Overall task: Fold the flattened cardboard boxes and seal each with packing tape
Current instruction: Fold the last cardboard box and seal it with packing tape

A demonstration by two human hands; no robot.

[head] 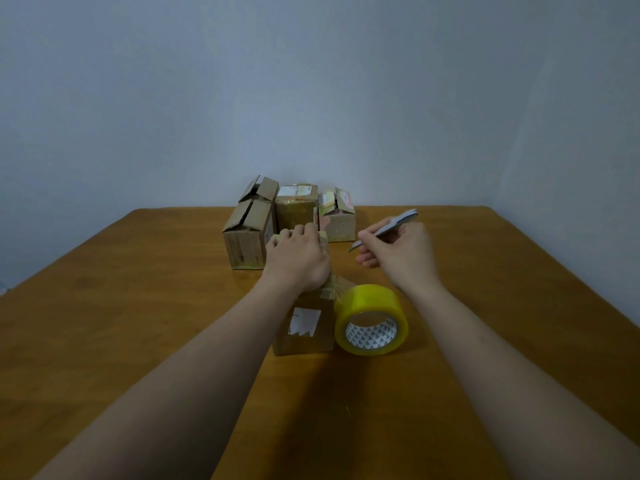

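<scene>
Up front: a small cardboard box (303, 327) stands on the wooden counter (138, 306). It has a torn white label on its near side and strips of tape across its top.
Left hand: the left hand (299, 258) lies palm down on top of that box, its grip closed over the far top edge.
Right hand: the right hand (398, 249) hovers above the counter, just right of the box and apart from it. Its grip is closed around a thin grey tool (391, 228), too blurred to identify, whose tip slants down and left.
Tape: a roll of yellowish packing tape (372, 320) stands on edge right beside the box's right side, its hole facing the viewer.
Further back: a cluster of more boxes (296, 209) sits together at the far edge of the counter. Those on the left have loose flaps.
Background: a plain pale blue-grey wall (311, 81).
</scene>
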